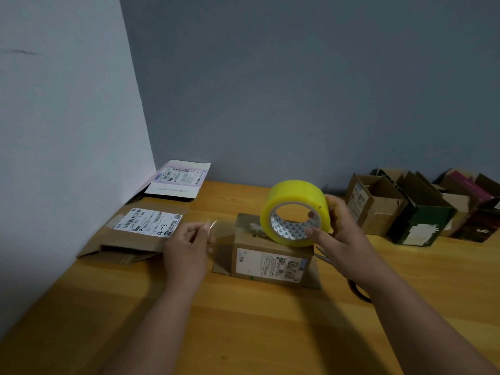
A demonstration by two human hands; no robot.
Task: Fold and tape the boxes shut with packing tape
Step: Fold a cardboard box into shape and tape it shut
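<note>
A small brown cardboard box [270,262] with a white shipping label on its front stands in the middle of the wooden table [243,334]. My right hand [335,228] grips a yellow roll of packing tape [295,212] just above the box's top right. A clear strip of tape [224,226] stretches leftward from the roll over the box top. My left hand [189,244] pinches the free end of that strip, left of the box.
Flattened cardboard boxes with labels [143,231] lie at the left by the wall, a white flattened one [178,180] behind them. Several open boxes [405,207] stand at the back right. Scissors [357,288] lie partly hidden under my right forearm.
</note>
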